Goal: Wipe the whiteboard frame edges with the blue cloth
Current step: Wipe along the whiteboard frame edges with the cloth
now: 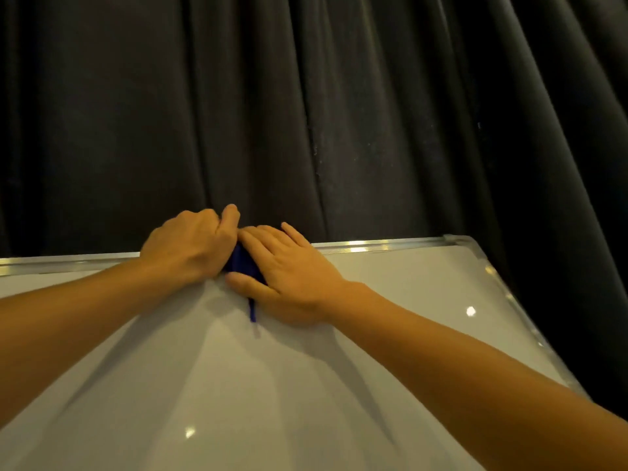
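Observation:
A whiteboard [210, 385] with a silver metal frame [380, 247] fills the lower half of the view. Both hands meet at the middle of its top edge. My left hand [190, 244] is curled over the frame, fingers closed on the blue cloth [242, 263]. My right hand [289, 273] lies flat with fingers together, pressing on the same cloth. Most of the cloth is hidden under the hands; a thin blue strip [252, 311] hangs down below my right thumb.
A dark pleated curtain [306, 113] hangs close behind the board. The frame's right edge [520, 311] slants down from the rounded top right corner [457, 240]. The frame's top left stretch [68, 261] runs to the view's left edge.

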The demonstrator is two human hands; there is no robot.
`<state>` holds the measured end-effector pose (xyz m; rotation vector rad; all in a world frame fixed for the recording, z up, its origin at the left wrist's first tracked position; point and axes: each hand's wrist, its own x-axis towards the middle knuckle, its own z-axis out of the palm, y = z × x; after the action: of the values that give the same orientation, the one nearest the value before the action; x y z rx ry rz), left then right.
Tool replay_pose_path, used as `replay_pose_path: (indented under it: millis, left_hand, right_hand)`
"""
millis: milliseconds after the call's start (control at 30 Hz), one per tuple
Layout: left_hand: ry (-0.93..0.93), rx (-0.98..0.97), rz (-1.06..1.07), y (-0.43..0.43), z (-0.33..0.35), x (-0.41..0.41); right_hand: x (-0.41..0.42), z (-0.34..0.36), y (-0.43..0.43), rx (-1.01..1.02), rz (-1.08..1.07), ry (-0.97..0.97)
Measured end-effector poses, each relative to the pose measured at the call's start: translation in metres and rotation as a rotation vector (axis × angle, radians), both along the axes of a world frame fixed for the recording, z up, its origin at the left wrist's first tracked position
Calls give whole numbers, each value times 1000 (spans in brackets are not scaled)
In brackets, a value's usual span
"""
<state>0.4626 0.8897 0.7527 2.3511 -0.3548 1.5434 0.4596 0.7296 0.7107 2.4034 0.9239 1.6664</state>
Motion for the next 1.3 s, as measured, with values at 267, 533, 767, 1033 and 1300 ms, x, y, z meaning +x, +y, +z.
replay_pose_path:
  millis: [267, 533, 767, 1033, 1300]
  left_hand:
    - [44, 56, -9, -21, 0, 16]
    - [12, 101, -69, -95, 3, 15]
    - [10, 125, -109, -105, 4, 20]
    - [-50, 235, -84, -121, -5, 23]
    - [-81, 250, 0, -169, -8, 13]
  right_hand:
    - [-2, -5, -149, 338, -382, 191]
    - [11, -18, -129, 278, -258, 160]
    - [14, -20, -152, 433, -322, 234]
    - [1, -29, -223, 494, -419, 225]
    - [5, -31, -200, 331, -299, 254]
